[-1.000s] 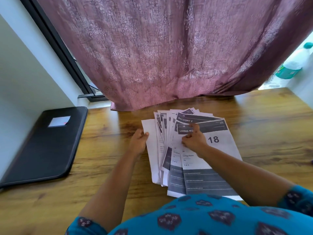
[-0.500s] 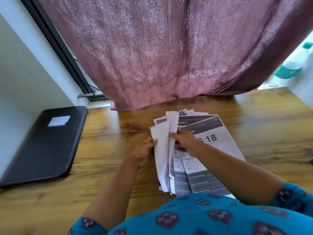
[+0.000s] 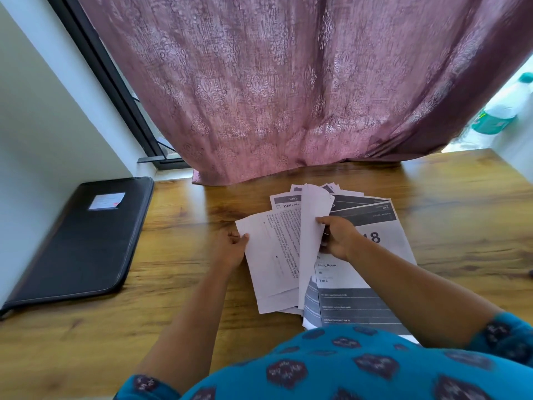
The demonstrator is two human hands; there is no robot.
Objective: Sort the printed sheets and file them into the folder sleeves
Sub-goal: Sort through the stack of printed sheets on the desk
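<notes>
Head view: my left hand and right hand each pinch printed sheets. I am only sorting. The folder looks closed, nothing filed.

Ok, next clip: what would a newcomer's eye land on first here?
Probably the fan of printed sheets at mid-table, with both hands in it: the left hand holds the edge of a text page and the right hand pinches a raised blank-backed sheet. Next, the mauve curtain fills the back, its hem on the table. A closed black folder lies at the table's left edge.
</notes>
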